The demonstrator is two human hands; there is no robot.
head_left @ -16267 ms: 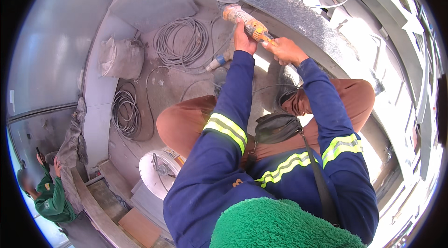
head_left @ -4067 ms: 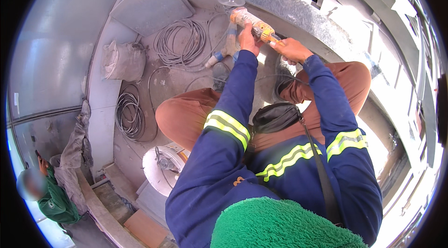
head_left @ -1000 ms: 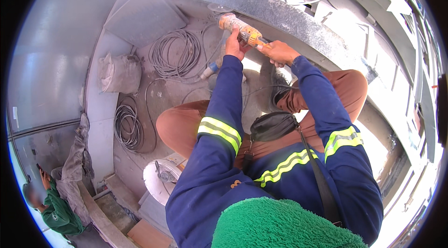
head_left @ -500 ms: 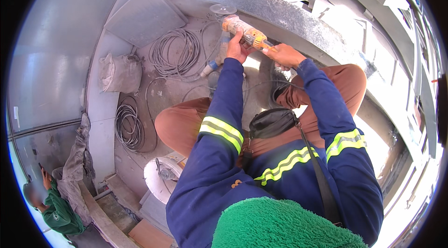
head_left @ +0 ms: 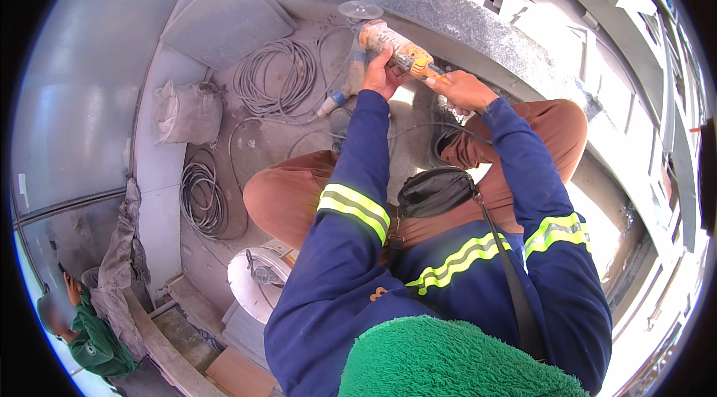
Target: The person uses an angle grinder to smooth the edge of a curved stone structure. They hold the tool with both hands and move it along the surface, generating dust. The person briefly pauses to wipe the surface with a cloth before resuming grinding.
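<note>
Both my hands are closed around a dusty orange-and-white angle grinder (head_left: 396, 46). My left hand (head_left: 382, 76) wraps its body from below and the left. Farther back on the tool, at its rear handle end, is my right hand (head_left: 464, 91). A round, see-through-looking disc (head_left: 361, 10) sits at the grinder's far end, close to the edge of a long grey speckled slab (head_left: 418, 5). Whether the disc touches the slab I cannot tell. Beneath my left hand another dusty power tool (head_left: 345, 91) with blue bands lies on the floor.
Coiled cables (head_left: 276, 77) and a second dark coil (head_left: 203, 199) lie on the left, near a dusty sack (head_left: 188, 113) and a leaning grey panel (head_left: 230, 20). A white bucket (head_left: 250, 285) stands by my left elbow. Another person in green (head_left: 97, 337) is at the lower left.
My hands and the grinder have shifted very slightly to the right in the picture. The grip on the tool stays the same.
</note>
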